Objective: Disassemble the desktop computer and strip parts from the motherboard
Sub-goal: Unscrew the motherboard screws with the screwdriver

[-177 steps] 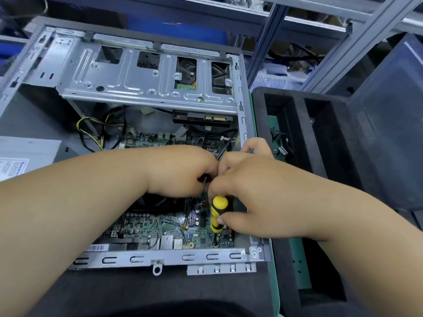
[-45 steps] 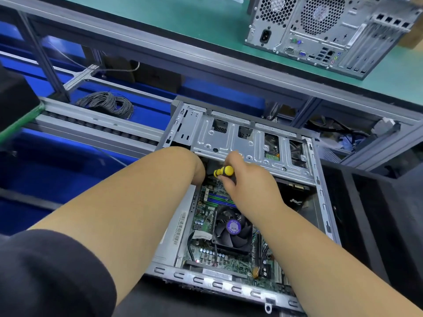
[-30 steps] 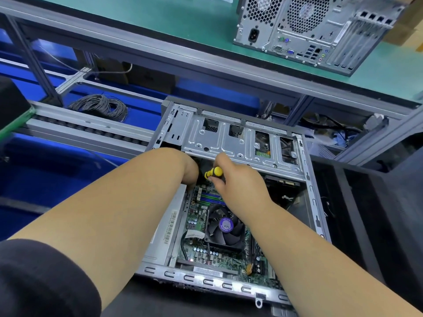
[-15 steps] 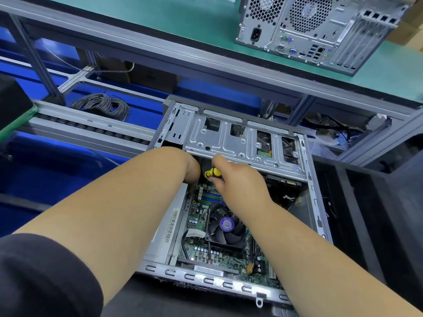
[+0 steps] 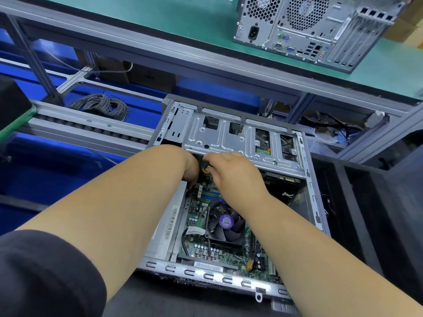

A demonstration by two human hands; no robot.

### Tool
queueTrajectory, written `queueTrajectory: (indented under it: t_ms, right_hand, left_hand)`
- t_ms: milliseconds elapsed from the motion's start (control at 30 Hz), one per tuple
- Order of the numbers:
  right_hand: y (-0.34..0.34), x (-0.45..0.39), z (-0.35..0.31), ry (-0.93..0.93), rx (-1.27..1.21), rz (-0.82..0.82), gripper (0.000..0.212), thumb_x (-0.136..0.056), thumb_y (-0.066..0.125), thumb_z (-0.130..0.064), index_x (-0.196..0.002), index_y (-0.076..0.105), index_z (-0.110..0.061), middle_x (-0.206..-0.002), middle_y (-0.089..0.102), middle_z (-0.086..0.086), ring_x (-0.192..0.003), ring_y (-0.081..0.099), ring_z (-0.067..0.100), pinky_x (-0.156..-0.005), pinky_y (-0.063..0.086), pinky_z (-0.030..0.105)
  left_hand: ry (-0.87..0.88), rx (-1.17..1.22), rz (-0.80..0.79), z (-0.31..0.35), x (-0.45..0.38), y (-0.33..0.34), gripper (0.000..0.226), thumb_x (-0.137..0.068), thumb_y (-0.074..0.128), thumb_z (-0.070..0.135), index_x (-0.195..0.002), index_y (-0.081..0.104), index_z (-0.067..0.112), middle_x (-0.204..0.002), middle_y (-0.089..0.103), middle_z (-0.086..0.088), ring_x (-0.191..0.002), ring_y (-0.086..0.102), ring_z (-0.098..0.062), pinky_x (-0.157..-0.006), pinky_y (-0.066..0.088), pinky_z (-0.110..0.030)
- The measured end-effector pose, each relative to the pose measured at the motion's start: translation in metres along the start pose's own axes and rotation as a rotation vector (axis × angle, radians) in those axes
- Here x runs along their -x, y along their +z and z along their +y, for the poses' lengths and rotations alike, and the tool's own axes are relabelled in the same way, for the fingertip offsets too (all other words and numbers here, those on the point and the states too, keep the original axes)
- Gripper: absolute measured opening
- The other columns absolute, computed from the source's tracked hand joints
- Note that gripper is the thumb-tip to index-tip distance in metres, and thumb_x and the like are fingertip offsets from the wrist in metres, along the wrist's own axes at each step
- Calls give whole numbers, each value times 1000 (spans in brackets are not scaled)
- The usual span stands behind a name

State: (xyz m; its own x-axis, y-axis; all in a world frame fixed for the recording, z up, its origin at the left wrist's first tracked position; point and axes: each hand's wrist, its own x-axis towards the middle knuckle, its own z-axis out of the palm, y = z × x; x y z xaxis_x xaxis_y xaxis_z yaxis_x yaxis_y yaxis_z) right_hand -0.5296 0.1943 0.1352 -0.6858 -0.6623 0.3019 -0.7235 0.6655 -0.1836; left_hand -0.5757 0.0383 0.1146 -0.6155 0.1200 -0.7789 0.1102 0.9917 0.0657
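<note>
Electronics teardown workshop: grey aluminium-profile roller conveyor (image 5: 87, 130), green anti-static desk (image 5: 183, 17), coiled grey wire bundle (image 5: 100, 106), blue bins (image 5: 57, 161).

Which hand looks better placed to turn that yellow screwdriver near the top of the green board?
The right hand, probably: its fingers already wrap the yellow-and-black screwdriver just under the drive cage. The left hand reaches down beside it, fingertips hidden, seemingly steadying something on the motherboard.

Opened computer case (image 5: 231, 143), motherboard (image 5: 201, 225) exposed
</note>
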Motion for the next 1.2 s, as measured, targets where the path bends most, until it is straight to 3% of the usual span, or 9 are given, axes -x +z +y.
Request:
queueTrajectory:
  t_ms: [133,233,367,467,700,767,867,1033,1200]
  right_hand:
    - [-2,0,-5,-13,28,2,20,-87,67,-6,-105,59,-1,-73,58,13,-69,50,34,-51,49,45]
    - [-5,0,-3,11,-1,19,15,-83,66,-1,-96,59,-2,-65,53,11,-64,44,30,-48,46,41]
    - [-5,2,-5,26,-107,13,16,-90,65,-20,-100,58,-10,-67,45,-4,-71,47,28,-56,46,39]
    - [-4,-1,-8,62,-108,20,23,-94,64,-31,-102,57,-11,-67,52,0,-69,50,29,-55,45,38]
    - [-5,-2,-5,92,-120,12,14,-93,61,-16,-106,60,-12,-89,61,3,-88,51,29,-69,48,43]
    - [-2,-2,-5,54,-77,-30,20,-90,58,-7,-108,63,-14,-95,60,4,-95,50,29,-72,47,42]
    - [2,-1,-4,-5,47,-133,29,-85,54,3,-109,65,-12,-97,57,6,-99,46,28,-68,47,42]
    - [-6,3,2,-31,11,-30,15,-88,63,-2,-103,64,-6,-93,61,8,-89,50,30,-71,48,42]
    - [-14,5,10,4,-2,49,13,-90,65,-9,-103,61,-8,-91,61,6,-89,49,27,-78,40,34]
  left_hand:
    - [-8,-12,10,1,1,0,35,-90,63,19,-123,62,6,-128,59,-11,-119,55,-30,-101,44,-39]
    - [-3,-14,9,3,1,1,38,-91,64,18,-126,60,7,-130,57,-10,-119,54,-28,-102,44,-39]
    - [-3,-53,36,0,-1,-1,14,-89,64,25,-100,62,17,-104,58,-9,-113,57,-30,-98,46,-40]
    - [3,-64,53,-2,-2,-1,12,-89,63,28,-89,54,21,-89,49,-3,-111,57,-31,-95,47,-40]
    - [-6,-48,26,-1,-4,1,37,-87,66,25,-121,62,8,-108,58,-12,-114,57,-31,-99,46,-40]
    - [1,-42,43,-2,-5,1,31,-87,66,25,-114,64,11,-100,57,-9,-113,57,-31,-97,46,-39]
    - [-2,-37,58,-3,-8,0,10,-86,66,25,-84,58,19,-88,52,-4,-111,59,-31,-97,48,-42]
    - [-6,-65,42,-2,-10,1,35,-93,60,30,-121,61,9,-116,60,-11,-115,57,-30,-94,46,-38]
    - [-35,-114,22,-4,-9,1,46,-88,65,34,-127,59,11,-123,56,-9,-101,53,-25,-95,45,-38]
